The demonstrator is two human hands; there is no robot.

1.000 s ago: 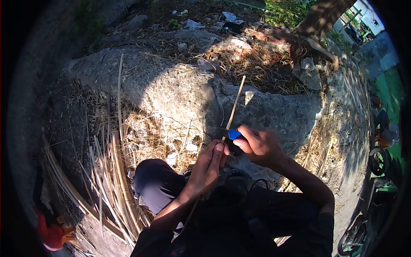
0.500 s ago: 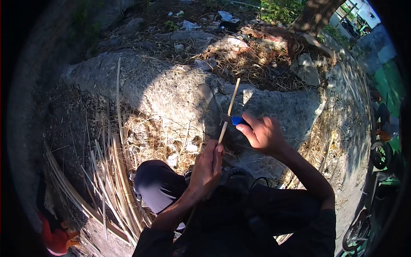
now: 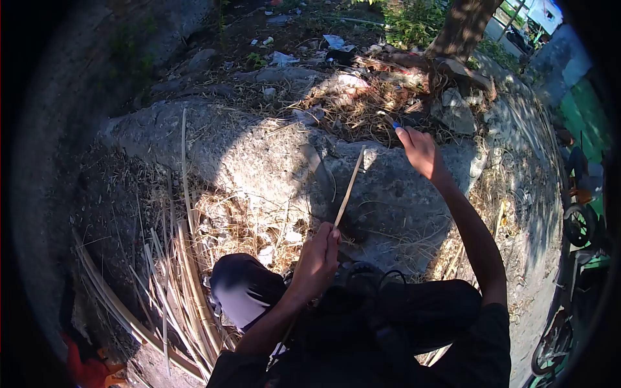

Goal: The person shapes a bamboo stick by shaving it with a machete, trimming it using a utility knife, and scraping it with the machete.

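My left hand (image 3: 317, 258) is closed around the lower end of a thin bamboo strip (image 3: 350, 187), which slants up and away in front of my knees. Its far tip stands apart from any blade. Further out and to the right, my right hand (image 3: 422, 152) is wrapped around a knife (image 3: 396, 124) with a blue handle. Most of the handle is hidden in the fingers, and the short blade points up and left over the dry grass. A pile of long pale strips (image 3: 187, 291) lies beside my left knee.
A rough stone ledge (image 3: 265, 149) runs across in front of me, with dry grass (image 3: 362, 116) and litter behind it. A tree trunk (image 3: 460, 29) rises at the back right. Something red (image 3: 84, 368) is at the lower left. Wheels (image 3: 577, 226) show at the far right.
My right hand has moved the knife up, away and to the right, off the strip. My left hand keeps its grip on the strip, a little lower in view.
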